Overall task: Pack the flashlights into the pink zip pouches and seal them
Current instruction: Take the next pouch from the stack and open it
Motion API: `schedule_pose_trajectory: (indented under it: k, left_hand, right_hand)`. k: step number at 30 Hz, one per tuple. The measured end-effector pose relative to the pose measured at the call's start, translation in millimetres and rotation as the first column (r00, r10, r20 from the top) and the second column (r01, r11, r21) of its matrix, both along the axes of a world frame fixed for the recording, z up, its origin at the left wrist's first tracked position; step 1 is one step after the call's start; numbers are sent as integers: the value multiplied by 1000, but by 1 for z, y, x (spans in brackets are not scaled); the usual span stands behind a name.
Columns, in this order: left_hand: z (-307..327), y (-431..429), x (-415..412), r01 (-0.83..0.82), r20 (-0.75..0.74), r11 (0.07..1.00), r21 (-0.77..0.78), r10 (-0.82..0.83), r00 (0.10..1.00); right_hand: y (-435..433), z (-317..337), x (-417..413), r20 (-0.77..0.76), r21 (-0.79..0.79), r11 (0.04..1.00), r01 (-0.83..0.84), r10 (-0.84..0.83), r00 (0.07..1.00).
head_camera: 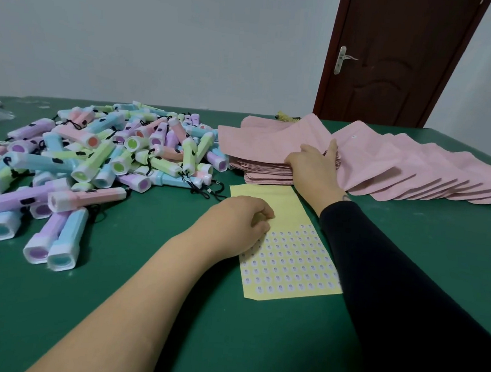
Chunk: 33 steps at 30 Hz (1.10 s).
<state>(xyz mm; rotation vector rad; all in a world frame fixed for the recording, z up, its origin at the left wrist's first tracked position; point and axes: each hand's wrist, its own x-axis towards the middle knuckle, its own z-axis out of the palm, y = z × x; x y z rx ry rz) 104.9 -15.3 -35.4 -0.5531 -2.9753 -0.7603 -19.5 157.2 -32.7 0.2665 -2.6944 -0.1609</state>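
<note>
Now at the pouch stack: right hand gripping pouches, left hand down on the sticker sheet.
Right hand: fingers laid over the near right corner of the stack, thumb raised against the lifted upper pouches, pinching them. Left hand: fingers curled, tips on the bare yellow upper part of the sheet; hold on a sticker not discernible. Flashlights: loose pastel heap on the left half of the green bench, just beside the stack. Further pouches: fanned in an overlapping row to the right of the stack. Brown door: behind the bench, closed.
</note>
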Motion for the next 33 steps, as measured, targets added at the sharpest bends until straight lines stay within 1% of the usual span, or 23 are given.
schedule_pose_trajectory:
  k: [3,6,7,10,14,17,21,24,26,28,29,31,33]
  left_hand:
    - [1,1,1,2,-4,1000,-11,-2,1000]
    - [0,1,1,6,0,1000,-15,-6,1000]
    - [0,1,1,8,1,1000,-17,-8,1000]
    - [0,1,1,11,2,1000,-19,-11,1000]
    - [1,1,3,10,-3,999,-33,-10,1000]
    - [1,0,3,20,9,1000,-15,-20,1000]
    - [0,0,2,20,7,999,-26,-20,1000]
    - [0,1,1,15,-5,999,-44,-15,1000]
    - [0,1,0,12,-10,999,-50,-12,1000]
    - [0,1,-1,16,4,999,-34,-16,1000]
    - [1,0,-1,14,9,1000,-21,-14,1000]
    - [1,-2,-2,-20,-12,1000,10,20,1000]
    - [2,-7,-5,-91,-66,995,50,94,993]
  right_hand:
    - [1,0,-3,-50,-89,996,-12,7,999]
    - [2,-1,-2,-26,-140,989,-48,45,999]
    - [3,-1,0,0,-125,991,-50,50,999]
    - [5,-2,4,68,-14,999,-33,33,997]
    - [3,4,6,31,12,1000,28,-29,999]
    - [1,5,6,-21,20,999,28,-27,999]
    - [2,7,6,-85,-52,999,-9,5,996]
    - [5,15,4,-102,-185,983,-19,0,995]
    - [6,26,6,-123,-299,954,-23,-14,992]
    - [4,37,12,-199,-411,908,-75,-9,980]
    - [3,42,16,-241,-492,861,-127,5,971]
    - [-2,53,23,-288,-659,717,-227,39,957]
    - [-7,65,31,-314,-763,576,-295,68,947]
